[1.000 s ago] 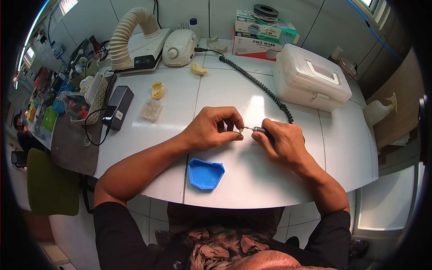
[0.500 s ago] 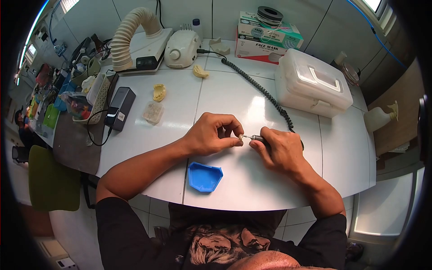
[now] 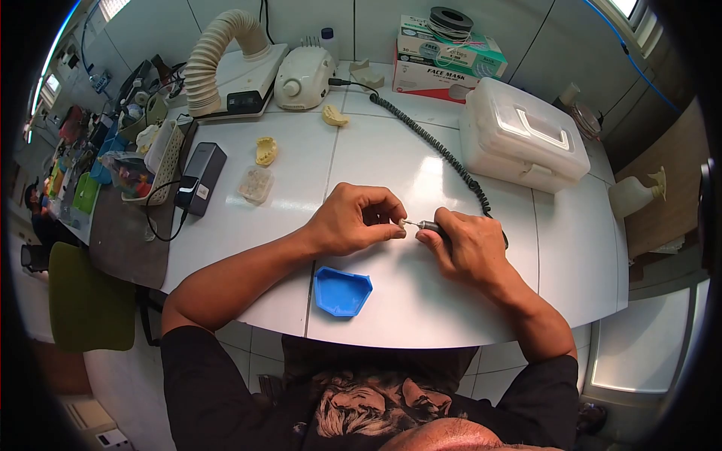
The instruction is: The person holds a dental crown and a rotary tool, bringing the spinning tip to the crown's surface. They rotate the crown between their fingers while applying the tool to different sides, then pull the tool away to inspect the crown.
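Note:
Between thumb and fingertips, my left hand (image 3: pixel 355 219) pinches a small pale piece (image 3: pixel 402 224), too small to make out in detail. My right hand (image 3: pixel 472 244) is closed around a dark rotary handpiece (image 3: pixel 432 227), whose thin metal tip points left and meets or nearly meets the piece. From the handpiece side, a coiled black cord (image 3: pixel 440 149) runs up to a white control unit (image 3: pixel 304 78). Below my left hand, a blue angular tray (image 3: pixel 343 292) lies on the white table (image 3: pixel 421 316).
Two yellowish dental casts (image 3: pixel 266 150) (image 3: pixel 335 115) and a small clear box (image 3: pixel 256 185) lie farther back. A white hose unit (image 3: pixel 226 60), mask boxes (image 3: pixel 444 71) and a white case (image 3: pixel 524 135) stand behind. A black power box (image 3: pixel 201 177) is left. A person (image 3: pixel 34 199) appears far left.
Both hands remain closed at nearly the same place, with the small piece and handpiece slightly shifted. The whole view has moved a little, so the table and blue tray appear slightly higher.

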Available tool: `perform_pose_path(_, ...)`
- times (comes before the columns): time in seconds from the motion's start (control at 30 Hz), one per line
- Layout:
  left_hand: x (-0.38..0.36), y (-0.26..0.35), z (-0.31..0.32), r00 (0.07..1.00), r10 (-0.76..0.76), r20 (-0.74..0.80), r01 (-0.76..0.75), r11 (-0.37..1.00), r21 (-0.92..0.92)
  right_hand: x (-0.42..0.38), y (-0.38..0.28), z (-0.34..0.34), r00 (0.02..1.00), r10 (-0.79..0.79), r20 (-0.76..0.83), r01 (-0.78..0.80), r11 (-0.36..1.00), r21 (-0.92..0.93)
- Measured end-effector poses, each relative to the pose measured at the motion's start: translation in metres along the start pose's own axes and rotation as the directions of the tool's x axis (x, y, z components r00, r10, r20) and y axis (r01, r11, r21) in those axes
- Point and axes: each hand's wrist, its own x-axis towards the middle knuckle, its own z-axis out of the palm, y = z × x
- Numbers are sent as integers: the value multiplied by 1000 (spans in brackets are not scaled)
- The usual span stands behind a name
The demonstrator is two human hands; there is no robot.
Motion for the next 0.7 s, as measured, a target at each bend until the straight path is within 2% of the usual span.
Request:
perform_pose_path(0.3,0,0,0,1000,-25,9,25,1000,5,0,0,2,1000,-3,-23,3,1000,-13)
perform_pose_path(0.4,1,1,0,1000,-22,8,22,1000,-5,0,2,2,998,-56,-30,57,998,21)
perform_pose_path(0.5,1,-1,0,1000,-17,2,17,1000,-10,0,0,1,1000,8,-5,-8,1000,-31)
perform_pose_path(0.6,0,-1,0,1000,-5,7,5,999,-34,0,1,1,999,-43,-5,43,999,2)
perform_pose_path(0.7,1,-2,0,1000,7,-2,-7,1000,-20,0,-1,-1,999,21,31,-20,999,-37)
